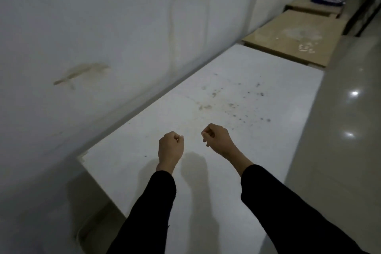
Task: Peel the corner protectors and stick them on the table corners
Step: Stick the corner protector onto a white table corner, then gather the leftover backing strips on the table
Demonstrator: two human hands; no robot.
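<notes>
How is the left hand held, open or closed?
Closed: the left hand is curled into a fist above the white table. Whether it holds anything inside cannot be told.

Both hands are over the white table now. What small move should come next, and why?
Probably bring the right hand toward the left hand to begin peeling. Both are curled and apart over the white table, and no protector shows, so one may be hidden inside a fist.
</notes>
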